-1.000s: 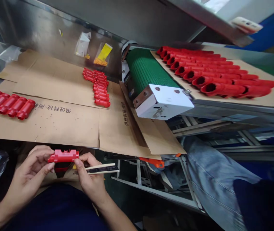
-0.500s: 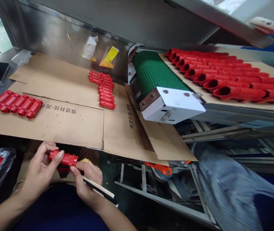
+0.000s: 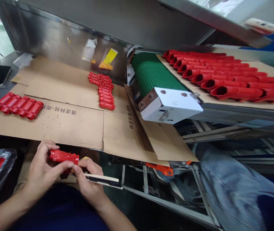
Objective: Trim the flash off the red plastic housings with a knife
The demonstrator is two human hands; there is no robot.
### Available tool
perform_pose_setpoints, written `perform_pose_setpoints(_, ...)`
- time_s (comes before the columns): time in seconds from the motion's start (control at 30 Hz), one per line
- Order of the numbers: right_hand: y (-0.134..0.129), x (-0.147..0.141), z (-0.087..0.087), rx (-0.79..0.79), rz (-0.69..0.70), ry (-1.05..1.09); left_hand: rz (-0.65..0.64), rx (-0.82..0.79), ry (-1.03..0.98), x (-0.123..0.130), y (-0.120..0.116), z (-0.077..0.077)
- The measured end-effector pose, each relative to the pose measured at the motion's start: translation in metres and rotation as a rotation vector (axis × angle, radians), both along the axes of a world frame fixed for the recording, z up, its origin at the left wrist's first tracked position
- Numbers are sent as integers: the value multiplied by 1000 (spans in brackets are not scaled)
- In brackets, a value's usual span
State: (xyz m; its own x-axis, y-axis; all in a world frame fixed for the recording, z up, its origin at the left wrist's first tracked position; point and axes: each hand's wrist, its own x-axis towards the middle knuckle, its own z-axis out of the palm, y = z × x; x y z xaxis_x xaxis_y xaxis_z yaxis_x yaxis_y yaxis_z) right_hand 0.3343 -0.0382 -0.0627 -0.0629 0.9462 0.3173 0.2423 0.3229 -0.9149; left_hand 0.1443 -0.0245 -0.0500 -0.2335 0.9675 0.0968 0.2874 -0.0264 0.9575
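One red tube (image 3: 63,156) in midair, just off near edge of cardboard (image 3: 75,134)! Left hand (image 3: 39,170) clamped round tube's left end, thumb along its near side; right hand (image 3: 91,181) closed on tool (image 3: 104,180), up against tube's other end. Five more tubes (image 3: 20,105) lined up on cardboard's left, green belt (image 3: 154,72) off right.

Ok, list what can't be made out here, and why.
Head view: front end of the cream-and-black tool, mostly hidden by the right hand.
Head view: underside of the held red piece, partly covered by the left hand.
Head view: right end of the red rows, blurred and cut off by the picture edge.
Head view: print on the yellow label, too small.
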Motion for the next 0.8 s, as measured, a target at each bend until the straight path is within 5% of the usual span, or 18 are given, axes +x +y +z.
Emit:
perform_pose_setpoints(0.2, -4, -2, -3, -190, -49, 56, 1, -138, -164, -1, 6, 7)
perform_pose_setpoints(0.47, -2, -4, 1, -98, -60, 0, 18, 65, -91, 16, 2, -2)
perform_pose_setpoints(0.8, -7, -8, 5, 27, -75, -56, -35, 171, 95, 7, 2, -8)
